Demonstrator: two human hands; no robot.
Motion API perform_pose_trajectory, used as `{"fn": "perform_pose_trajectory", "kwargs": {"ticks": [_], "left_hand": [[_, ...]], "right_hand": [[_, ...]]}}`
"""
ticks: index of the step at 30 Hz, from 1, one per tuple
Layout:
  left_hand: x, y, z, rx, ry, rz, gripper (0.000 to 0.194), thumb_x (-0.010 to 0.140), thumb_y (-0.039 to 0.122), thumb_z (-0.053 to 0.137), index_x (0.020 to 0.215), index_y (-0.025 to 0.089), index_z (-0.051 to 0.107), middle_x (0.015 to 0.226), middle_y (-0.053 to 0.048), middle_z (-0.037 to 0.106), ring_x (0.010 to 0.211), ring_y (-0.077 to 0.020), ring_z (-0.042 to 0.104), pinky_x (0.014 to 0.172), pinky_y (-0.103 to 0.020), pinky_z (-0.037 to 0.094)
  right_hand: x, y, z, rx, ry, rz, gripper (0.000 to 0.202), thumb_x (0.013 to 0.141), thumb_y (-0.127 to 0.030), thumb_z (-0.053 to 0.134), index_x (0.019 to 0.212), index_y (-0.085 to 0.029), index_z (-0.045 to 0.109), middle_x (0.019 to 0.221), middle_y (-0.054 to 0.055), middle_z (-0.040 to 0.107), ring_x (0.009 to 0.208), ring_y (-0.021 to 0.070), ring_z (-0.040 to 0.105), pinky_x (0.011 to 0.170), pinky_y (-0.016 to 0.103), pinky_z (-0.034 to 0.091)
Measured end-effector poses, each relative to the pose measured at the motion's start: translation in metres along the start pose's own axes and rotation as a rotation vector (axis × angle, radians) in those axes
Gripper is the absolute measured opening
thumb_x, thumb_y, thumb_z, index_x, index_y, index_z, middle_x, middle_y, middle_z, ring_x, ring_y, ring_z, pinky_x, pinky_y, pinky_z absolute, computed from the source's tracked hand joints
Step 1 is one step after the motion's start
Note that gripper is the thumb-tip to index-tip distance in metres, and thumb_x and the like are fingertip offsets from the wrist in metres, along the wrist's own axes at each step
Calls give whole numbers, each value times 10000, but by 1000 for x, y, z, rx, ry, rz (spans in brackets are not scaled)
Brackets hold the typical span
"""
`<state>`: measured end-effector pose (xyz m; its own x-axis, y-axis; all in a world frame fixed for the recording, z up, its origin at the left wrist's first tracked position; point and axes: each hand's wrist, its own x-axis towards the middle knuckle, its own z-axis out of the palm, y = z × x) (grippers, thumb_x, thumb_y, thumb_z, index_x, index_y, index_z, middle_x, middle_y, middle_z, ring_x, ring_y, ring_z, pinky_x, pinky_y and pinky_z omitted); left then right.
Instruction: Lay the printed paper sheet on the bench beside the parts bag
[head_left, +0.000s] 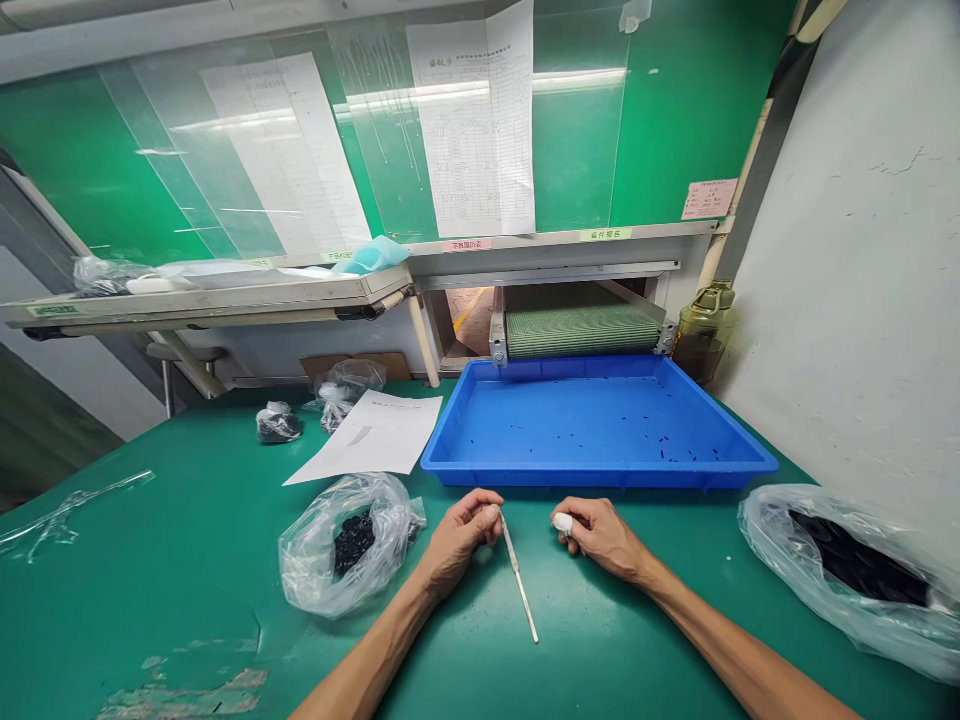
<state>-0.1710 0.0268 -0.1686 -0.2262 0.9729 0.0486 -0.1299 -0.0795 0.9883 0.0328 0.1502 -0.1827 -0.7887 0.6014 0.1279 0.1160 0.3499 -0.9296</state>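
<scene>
Left hand [469,540]: pinching one slim off-white rod [523,598], thicker at its upper end, slanting between the hands. Right hand [604,540]: curled, one white finger cover [562,523]; cannot tell if pinching anything. Two open plastic bags, left [304,565] and right [795,585], black contents. One blue tray [517,415], scattered black bits [666,453].

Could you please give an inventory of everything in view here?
Table: one, green, foreground
Tray: one, blue, on table
Small pieces: many, black, in tray
Conveyor belt: one, green, behind tray
Bottle: one, olive, back right
Paper: one, white, left of tray
Open bags: two, clear, left and right
Small bags: at least two, clear, back left
Shelf: one, pale, back left
Board: one, green, background
Sheets: at least two, white, on board
Wall: one, white, right
Stick: one, white, near centre
Left hand: one, bare, holding stick
Right hand: one, white finger cover, right of stick
</scene>
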Motion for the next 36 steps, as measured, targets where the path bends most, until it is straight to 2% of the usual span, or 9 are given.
{"fn": "perform_pose_trajectory", "kwargs": {"ticks": [5,10,15,20,24,36], "left_hand": [[0,0,1,-52,-8,-53,396,784,457,706,1010,156,583,866,-67,648,685,-131,542,625,-244,416],[0,0,0,-83,-24,-68,413,781,444,718,1034,154,569,925,-85,668,710,-123,565,654,-240,441],[1,1,2,-105,-4,-84,443,756,453,740,1018,158,538,869,-71,679,656,-113,574,595,-225,432],[2,2,3,-73,7,-107,401,772,496,708,840,146,524,748,-42,661,563,-87,535,543,-204,404],[1,1,3,-69,0,-101,382,809,497,669,803,163,484,674,-4,629,530,-78,506,523,-190,378],[1,0,0,20,-15,-36,359,858,470,610,726,155,499,729,-4,554,576,-84,441,564,-216,339]], "right_hand": [[1,-1,0,-3,-3,-7,203,844,-301,482,783,-165,619,638,9,619,524,121,577,505,205,416],[1,0,1,-2,-1,-11,205,844,-301,478,788,-163,620,638,9,616,524,123,580,504,206,421],[1,1,1,-4,1,-14,198,842,-292,478,784,-167,619,636,4,616,524,121,580,508,204,420],[1,-1,1,-7,-1,-9,213,845,-310,482,780,-160,619,637,10,618,527,122,579,514,207,420],[1,-3,0,0,-4,-4,213,842,-315,483,777,-162,616,636,8,617,524,122,576,509,206,414],[0,0,0,5,-1,-2,191,837,-281,478,784,-163,619,640,7,620,529,120,581,509,201,412]]}}
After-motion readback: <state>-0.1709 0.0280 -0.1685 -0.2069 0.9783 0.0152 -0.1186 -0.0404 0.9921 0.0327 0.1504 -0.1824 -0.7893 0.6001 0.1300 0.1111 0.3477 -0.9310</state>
